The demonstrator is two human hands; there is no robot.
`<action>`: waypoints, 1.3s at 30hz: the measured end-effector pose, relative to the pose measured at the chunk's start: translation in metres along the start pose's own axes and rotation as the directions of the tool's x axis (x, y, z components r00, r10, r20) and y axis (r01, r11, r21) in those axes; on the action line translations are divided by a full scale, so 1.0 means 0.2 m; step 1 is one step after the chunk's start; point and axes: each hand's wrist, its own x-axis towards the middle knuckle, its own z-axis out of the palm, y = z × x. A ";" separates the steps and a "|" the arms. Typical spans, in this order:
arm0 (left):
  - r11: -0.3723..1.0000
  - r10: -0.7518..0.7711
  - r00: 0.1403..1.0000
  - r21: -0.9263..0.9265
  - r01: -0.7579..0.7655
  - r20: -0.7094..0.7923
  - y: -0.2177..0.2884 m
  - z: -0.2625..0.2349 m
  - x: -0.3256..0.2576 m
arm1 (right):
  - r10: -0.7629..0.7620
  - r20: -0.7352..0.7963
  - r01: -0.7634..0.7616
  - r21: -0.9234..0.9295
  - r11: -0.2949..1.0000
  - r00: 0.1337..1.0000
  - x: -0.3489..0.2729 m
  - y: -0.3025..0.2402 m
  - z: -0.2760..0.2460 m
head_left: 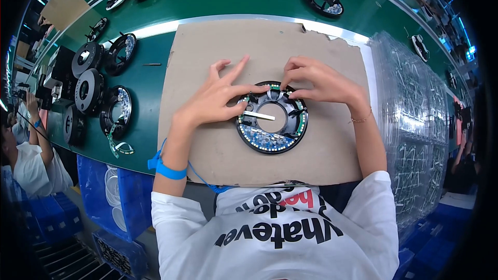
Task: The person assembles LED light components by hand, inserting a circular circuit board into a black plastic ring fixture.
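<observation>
A round black ring-shaped housing [302, 137] lies on the cardboard sheet in front of me. A blue circuit board [270, 139] with many small parts fills its near side, and an LED strip [302, 119] runs around its inner wall. My left hand [215, 96] is spread over the housing's left side; one fingertip touches the strip at the far rim, and the thumb is by the left edge. My right hand [316, 80] is bent over the far rim, fingers pinched at the strip there. A slim whitish stick [259, 116] lies across the housing's opening.
Several similar black housings [115, 111] and round speaker-like units [89, 91] stand at the left; one housing has a loose strip hanging out. Clear plastic trays [415, 109] are stacked at the right. Another housing [322, 2] lies on the green surface beyond. A person works at far left.
</observation>
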 end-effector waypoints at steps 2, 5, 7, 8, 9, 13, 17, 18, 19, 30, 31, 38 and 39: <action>1.000 -0.003 1.000 -0.003 0.003 0.006 0.00 0.00 0.00 | 0.107 0.071 -0.115 0.119 0.986 0.992 0.00 0.01 0.01; 1.000 0.014 1.000 0.012 -0.014 0.002 -0.01 0.01 0.01 | 0.108 0.093 -0.120 0.137 0.983 0.990 0.01 0.00 0.01; 0.999 0.035 0.999 0.029 -0.035 -0.011 0.00 0.02 0.02 | 0.089 0.090 -0.101 0.139 0.985 0.992 0.01 0.02 0.02; 0.999 0.026 0.999 0.032 -0.026 -0.019 0.00 0.02 0.02 | 0.070 0.085 -0.081 0.140 0.987 0.994 0.01 0.03 0.02; 0.999 0.018 0.999 0.033 -0.017 -0.028 0.01 0.03 0.03 | 0.071 0.086 -0.082 0.140 0.987 0.994 0.00 0.03 0.02; 1.000 0.001 0.999 0.016 0.000 -0.040 0.02 0.03 0.04 | 0.067 0.068 -0.076 0.144 0.987 0.995 0.00 0.05 0.01; 1.000 0.005 0.999 0.012 -0.005 -0.053 0.02 0.04 0.04 | 0.090 0.011 -0.091 0.154 0.984 0.996 -0.01 0.04 0.01; 1.000 0.002 0.999 -0.007 -0.002 -0.047 0.02 0.04 0.04 | 0.092 0.012 -0.092 0.151 0.984 0.996 -0.01 0.03 0.01; 1.000 0.004 0.999 -0.007 -0.004 -0.048 0.02 0.04 0.04 | 0.113 0.022 -0.115 0.145 0.983 0.993 -0.01 0.02 0.00; 0.997 0.075 0.986 -0.008 -0.077 -0.147 0.01 0.06 0.05 | 0.171 0.007 -0.167 -0.171 0.971 0.985 -0.01 -0.03 0.01; 0.997 0.077 0.986 -0.008 -0.079 -0.146 0.01 0.06 0.05 | 0.174 0.005 -0.168 -0.244 0.955 0.985 -0.01 -0.03 0.00; 0.996 0.083 0.986 -0.016 -0.086 -0.143 0.02 0.04 0.06 | 0.084 -0.028 -0.089 -0.344 0.935 0.996 -0.02 0.00 0.04; 0.996 0.080 0.986 -0.022 -0.084 -0.145 0.02 0.04 0.06 | 0.087 -0.029 -0.091 -0.343 0.935 0.996 -0.02 -0.01 0.03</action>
